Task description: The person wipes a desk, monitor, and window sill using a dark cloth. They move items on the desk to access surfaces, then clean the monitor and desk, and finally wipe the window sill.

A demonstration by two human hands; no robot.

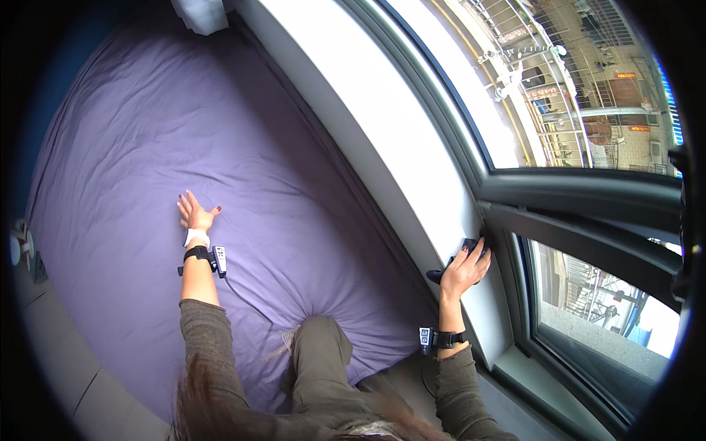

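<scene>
My left hand (196, 214) is open above or on the purple bed sheet (140, 242), its fingers spread and nothing in them. It is too close to the sheet to tell whether it touches. My right hand (465, 273) rests on the white window sill (412, 184), its fingers curled over a dark cloth (435, 276). Parts of that cloth stick out beside the palm and past the fingertips; the rest is hidden under the hand. Both wrists carry black straps with small devices, and a thin cable runs from the left one.
To the right stands a dark window frame (581, 192) with an open sash (588, 231); railings and a building show outside. My bent knee (321, 342) presses into the bed. A white object (202, 15) is at the far end. Tiled floor (81, 382) shows at the lower left.
</scene>
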